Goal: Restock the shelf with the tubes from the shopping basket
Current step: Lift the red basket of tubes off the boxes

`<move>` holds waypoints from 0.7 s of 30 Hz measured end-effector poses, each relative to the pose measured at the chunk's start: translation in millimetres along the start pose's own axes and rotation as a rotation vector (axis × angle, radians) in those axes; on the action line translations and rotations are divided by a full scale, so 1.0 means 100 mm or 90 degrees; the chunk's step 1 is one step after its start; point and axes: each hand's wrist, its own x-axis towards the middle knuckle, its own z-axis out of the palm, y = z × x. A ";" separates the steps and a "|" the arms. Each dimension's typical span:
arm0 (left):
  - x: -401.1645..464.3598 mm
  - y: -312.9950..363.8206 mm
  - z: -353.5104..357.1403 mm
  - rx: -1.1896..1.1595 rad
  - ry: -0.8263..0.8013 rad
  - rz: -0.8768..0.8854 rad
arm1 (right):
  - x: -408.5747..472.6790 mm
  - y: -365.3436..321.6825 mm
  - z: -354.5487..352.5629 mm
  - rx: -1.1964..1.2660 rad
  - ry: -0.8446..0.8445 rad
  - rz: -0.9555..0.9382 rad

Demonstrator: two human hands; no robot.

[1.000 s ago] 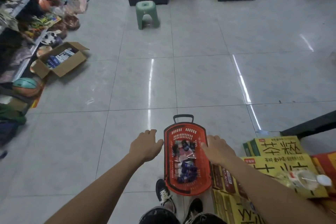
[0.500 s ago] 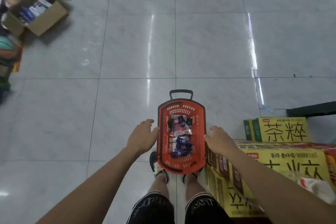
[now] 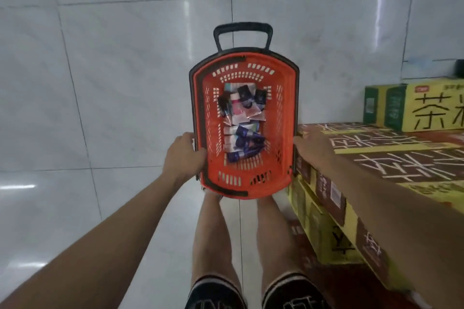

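Observation:
An orange shopping basket [image 3: 286,118] with a black rim and black pull handle is held over the tiled floor, in front of my legs. Several blue, white and pink tubes [image 3: 242,128] lie heaped in its bottom. My left hand [image 3: 184,155] grips the basket's left rim, thumb hooked over the edge. My right hand [image 3: 310,144] is at the right rim, its fingers hidden behind the basket's side. No shelf is in view.
Stacked yellow and brown cartons [image 3: 376,158] with large printed characters stand close on the right, touching my right forearm. Another yellow carton [image 3: 414,108] sits behind them. Glossy grey floor tiles [image 3: 113,83] spread to the left and ahead.
Both hands have closed in from beside the basket onto its rims. The basket now sits higher and nearer the camera, and my view has tilted further down.

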 end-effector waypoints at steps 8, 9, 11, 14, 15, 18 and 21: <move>1.02 -0.14 0.64 -0.158 0.044 -0.064 | 1.07 0.22 0.60 0.221 0.003 0.081; 1.10 -0.14 0.69 -0.186 0.043 -0.073 | 1.17 0.24 0.67 0.249 0.001 0.083; 1.24 -0.17 0.75 -0.214 0.069 -0.083 | 1.30 0.26 0.79 0.268 0.025 0.084; 1.37 -0.23 0.75 -0.226 0.091 -0.069 | 1.33 0.26 0.85 0.239 0.070 0.078; 1.37 -0.24 0.74 -0.230 0.084 -0.065 | 1.34 0.28 0.85 0.239 0.075 0.072; 1.33 -0.25 0.65 -0.250 0.062 -0.056 | 1.24 0.24 0.78 0.248 0.047 0.069; 1.14 -0.20 0.48 -0.264 0.054 -0.034 | 1.03 0.17 0.61 0.238 0.041 0.057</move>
